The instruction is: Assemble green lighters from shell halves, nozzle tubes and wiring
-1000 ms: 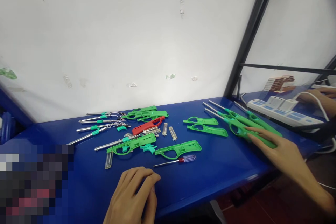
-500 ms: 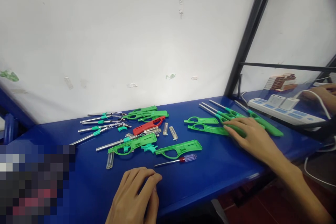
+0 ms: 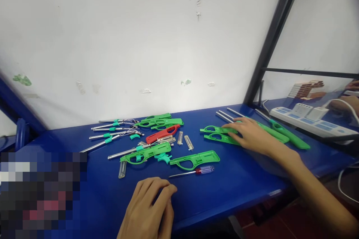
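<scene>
My right hand reaches over the green lighter half-shells on the right, fingers stretched and apart; the fingertips are at the upper shell, and whether they touch it I cannot tell. Behind and beside it lie several lighters with metal tubes, among them a green lighter. My left hand rests on the table's near side with its fingers curled together and nothing visible in them. Just beyond it lie a screwdriver with a clear purple handle and an open green half-shell.
On the blue table to the left lie metal lighter tubes with wires, a red shell, clear fuel tanks and teal triggers. A white power strip stands behind the black frame at right.
My right hand has moved left, from the lighters towards the two green half-shells. My left hand has stayed in place. The view has shifted slightly.
</scene>
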`<act>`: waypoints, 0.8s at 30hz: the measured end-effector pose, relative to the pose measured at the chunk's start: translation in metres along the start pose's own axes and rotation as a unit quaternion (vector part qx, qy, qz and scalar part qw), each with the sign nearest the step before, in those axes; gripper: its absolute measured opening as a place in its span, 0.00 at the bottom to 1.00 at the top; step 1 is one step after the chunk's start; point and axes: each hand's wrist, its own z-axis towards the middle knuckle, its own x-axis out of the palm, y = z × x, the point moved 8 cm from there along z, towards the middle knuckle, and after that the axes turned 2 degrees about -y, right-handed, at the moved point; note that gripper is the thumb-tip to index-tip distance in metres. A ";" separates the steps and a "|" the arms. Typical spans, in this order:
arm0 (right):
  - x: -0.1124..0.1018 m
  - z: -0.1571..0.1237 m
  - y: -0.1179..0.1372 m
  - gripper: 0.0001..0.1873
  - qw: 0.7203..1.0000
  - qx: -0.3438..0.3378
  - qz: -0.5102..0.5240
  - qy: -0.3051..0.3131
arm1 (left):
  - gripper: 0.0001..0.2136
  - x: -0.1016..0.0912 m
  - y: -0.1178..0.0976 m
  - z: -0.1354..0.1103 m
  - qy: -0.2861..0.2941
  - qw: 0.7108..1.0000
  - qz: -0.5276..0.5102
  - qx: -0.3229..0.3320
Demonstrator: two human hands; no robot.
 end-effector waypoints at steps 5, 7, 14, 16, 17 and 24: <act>0.005 0.006 -0.001 0.22 1.000 -0.009 -0.020 0.018 | 0.14 -0.009 0.010 0.002 -0.011 1.000 0.004 -0.020; 0.007 0.006 0.001 0.23 0.999 -0.011 -0.023 0.023 | 0.13 -0.015 0.019 0.003 -0.022 0.999 0.020 -0.031; 0.002 0.009 -0.001 0.23 0.999 -0.004 -0.035 0.023 | 0.09 -0.021 0.063 0.018 0.005 0.993 0.095 -0.069; 0.000 0.011 -0.003 0.23 0.999 0.002 -0.040 0.020 | 0.11 -0.013 0.075 0.025 0.045 0.989 0.124 -0.068; -0.002 0.011 -0.003 0.23 0.999 0.004 -0.042 0.018 | 0.12 -0.009 0.082 0.028 0.066 0.986 0.135 -0.070; -0.008 0.007 -0.001 0.22 0.999 0.004 -0.035 0.007 | 0.15 0.003 0.117 0.035 0.135 0.977 0.148 -0.077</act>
